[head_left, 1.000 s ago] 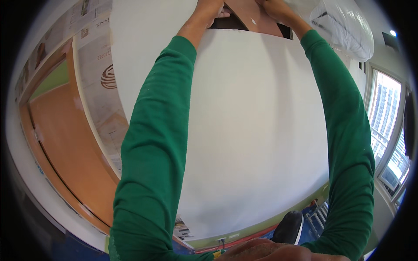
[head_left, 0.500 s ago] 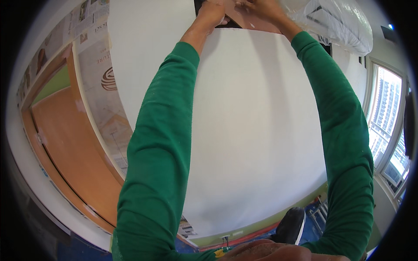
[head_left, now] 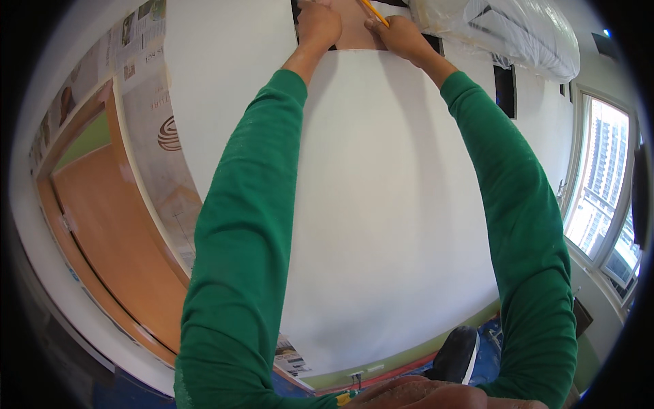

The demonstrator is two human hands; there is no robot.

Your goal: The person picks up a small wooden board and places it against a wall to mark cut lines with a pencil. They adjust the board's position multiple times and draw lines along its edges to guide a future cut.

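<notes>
"Head view: what's there?"
"My right hand (head_left: 403,39) pinches a yellow pencil (head_left: 375,13). My left hand (head_left: 319,27) curls at a brown board (head_left: 356,28); I can't tell its grip."
"Done?"
"Partly, I'd say: the board's at the white wall's (head_left: 395,204) dark hole (head_left: 434,45), but dark gaps are left."

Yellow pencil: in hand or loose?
In hand: the yellow pencil slants up-left out of the right hand, in front of the brown board. Its far end is cut off by the upper edge.
</notes>
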